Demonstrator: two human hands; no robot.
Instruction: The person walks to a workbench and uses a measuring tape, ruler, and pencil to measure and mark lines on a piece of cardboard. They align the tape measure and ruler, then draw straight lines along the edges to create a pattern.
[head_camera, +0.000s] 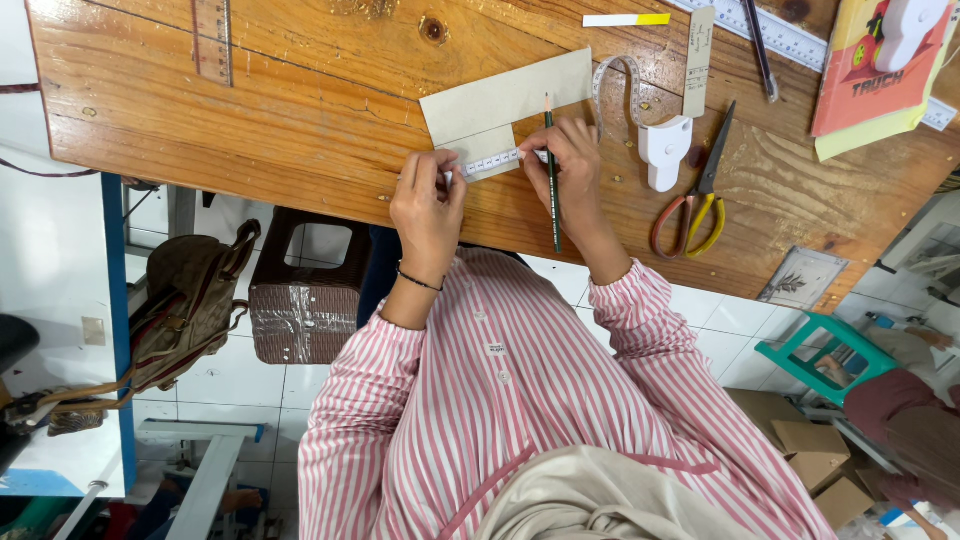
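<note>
Head view | left hand (428, 200) pins tape measure (492, 162) on grey card (505, 100) | right hand (570, 160) grips pencil (551, 170)

A shirt (500, 400) with pink and white stripes, long sleeves gathered at the cuffs; a thin black bracelet (418, 280) at ten o'clock; beige cloth (600, 500) at six.

Craft or sewing workshop, seen from above. Big varnished wooden worktable (250, 120) fills 12 o'clock, strewn with measuring and cutting gear: wooden ruler (213, 40) at 11, long metal ruler (800, 40) at 1, tape measure (655, 130), scissors (695, 200) at 2, grey card (500, 100) near centre. White tiled floor (230, 380). Cardboard boxes (810, 455) at 4, green plastic stool (825, 355) at 3, bag (185, 300) at 9.
</note>
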